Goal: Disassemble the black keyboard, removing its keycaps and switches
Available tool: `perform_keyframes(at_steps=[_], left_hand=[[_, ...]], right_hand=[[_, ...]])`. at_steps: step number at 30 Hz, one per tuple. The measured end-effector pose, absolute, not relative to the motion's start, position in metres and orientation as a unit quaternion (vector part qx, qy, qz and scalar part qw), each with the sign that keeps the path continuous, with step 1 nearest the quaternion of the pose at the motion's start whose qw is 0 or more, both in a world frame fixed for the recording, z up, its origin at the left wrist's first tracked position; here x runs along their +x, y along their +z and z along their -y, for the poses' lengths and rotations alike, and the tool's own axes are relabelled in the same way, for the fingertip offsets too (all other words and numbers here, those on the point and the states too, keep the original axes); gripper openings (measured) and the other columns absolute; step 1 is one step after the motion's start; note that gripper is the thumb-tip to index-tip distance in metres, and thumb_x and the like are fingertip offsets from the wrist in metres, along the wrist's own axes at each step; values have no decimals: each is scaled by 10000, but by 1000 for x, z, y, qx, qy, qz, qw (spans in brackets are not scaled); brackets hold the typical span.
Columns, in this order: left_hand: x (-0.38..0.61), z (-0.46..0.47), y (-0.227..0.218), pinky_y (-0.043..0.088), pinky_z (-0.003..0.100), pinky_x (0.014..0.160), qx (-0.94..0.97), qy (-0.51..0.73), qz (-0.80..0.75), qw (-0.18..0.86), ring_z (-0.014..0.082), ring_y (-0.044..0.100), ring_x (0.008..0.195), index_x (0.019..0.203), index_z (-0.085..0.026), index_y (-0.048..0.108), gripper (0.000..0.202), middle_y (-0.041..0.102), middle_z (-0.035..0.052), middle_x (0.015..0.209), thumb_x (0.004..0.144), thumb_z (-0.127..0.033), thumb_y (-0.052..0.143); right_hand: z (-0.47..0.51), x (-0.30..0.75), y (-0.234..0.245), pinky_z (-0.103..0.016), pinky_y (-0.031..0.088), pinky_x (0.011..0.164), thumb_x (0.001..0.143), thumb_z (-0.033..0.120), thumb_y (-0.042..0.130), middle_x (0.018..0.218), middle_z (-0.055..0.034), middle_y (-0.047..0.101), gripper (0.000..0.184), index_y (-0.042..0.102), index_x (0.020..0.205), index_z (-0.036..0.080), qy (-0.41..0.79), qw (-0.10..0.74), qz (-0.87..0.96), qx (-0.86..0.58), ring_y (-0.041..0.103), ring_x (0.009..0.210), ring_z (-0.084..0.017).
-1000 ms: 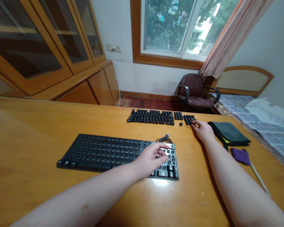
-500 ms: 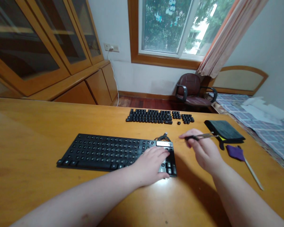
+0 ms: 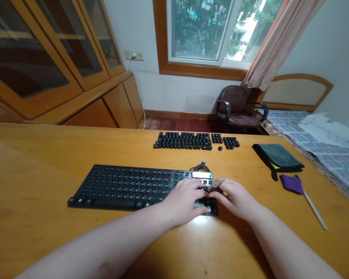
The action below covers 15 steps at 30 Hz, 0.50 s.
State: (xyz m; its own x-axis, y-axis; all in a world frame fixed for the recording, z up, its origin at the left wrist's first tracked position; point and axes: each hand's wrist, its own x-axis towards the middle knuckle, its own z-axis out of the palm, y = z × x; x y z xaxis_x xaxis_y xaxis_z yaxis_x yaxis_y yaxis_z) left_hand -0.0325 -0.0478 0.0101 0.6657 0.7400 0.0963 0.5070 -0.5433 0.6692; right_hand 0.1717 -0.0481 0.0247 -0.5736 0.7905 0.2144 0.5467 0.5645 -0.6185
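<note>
A black keyboard (image 3: 128, 186) with most of its keycaps off lies on the wooden desk (image 3: 46, 162). My left hand (image 3: 183, 200) rests on the keyboard's right end, fingers bent and lying over the keys. My right hand (image 3: 235, 198) is beside it at the keyboard's right edge, closed in a pinch on a thin metal tool (image 3: 219, 181); only the tool's dark tip shows above the fingers. The removed keycaps (image 3: 186, 140) are laid out in rows farther back on the desk, with one single keycap (image 3: 220, 148) apart from them.
A coiled cable (image 3: 200, 168) sits behind the keyboard. A dark folded pouch (image 3: 277, 157) and a purple-headed brush (image 3: 292, 183) lie at the right. Beyond the desk are a chair (image 3: 235, 104), a bed (image 3: 322, 143) and wooden cabinets (image 3: 61, 58).
My right hand came back from the loose keycaps with the thin tool and dropped to the keyboard's right end, beside my left hand. The left hand slid slightly toward me.
</note>
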Motion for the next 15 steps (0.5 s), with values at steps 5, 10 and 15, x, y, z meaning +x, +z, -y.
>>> perform_keyframes(at_steps=[5,10,15], left_hand=[[-33,48,8,277,476,1017,857,197,-362,309,307,423,1209,1070,-252,649,416,562,85,1246,678,-378,714],[-33,48,9,295,462,1008,865,195,-356,296,292,440,1197,1038,-270,657,359,573,65,1235,707,-406,683],[-32,51,13,337,437,983,871,200,-347,285,266,484,1163,950,-259,685,240,615,47,1181,782,-408,602]], right_hand=[[47,170,23,-274,475,639,872,282,508,775,-57,645,154,606,806,183,236,216,844,-430,589,713,-168],[48,168,25,-272,470,690,886,286,499,770,-46,656,168,624,821,193,274,207,873,-346,596,741,-155],[50,166,21,-271,462,720,897,281,491,759,-32,670,164,613,822,203,272,246,899,-238,610,740,-136]])
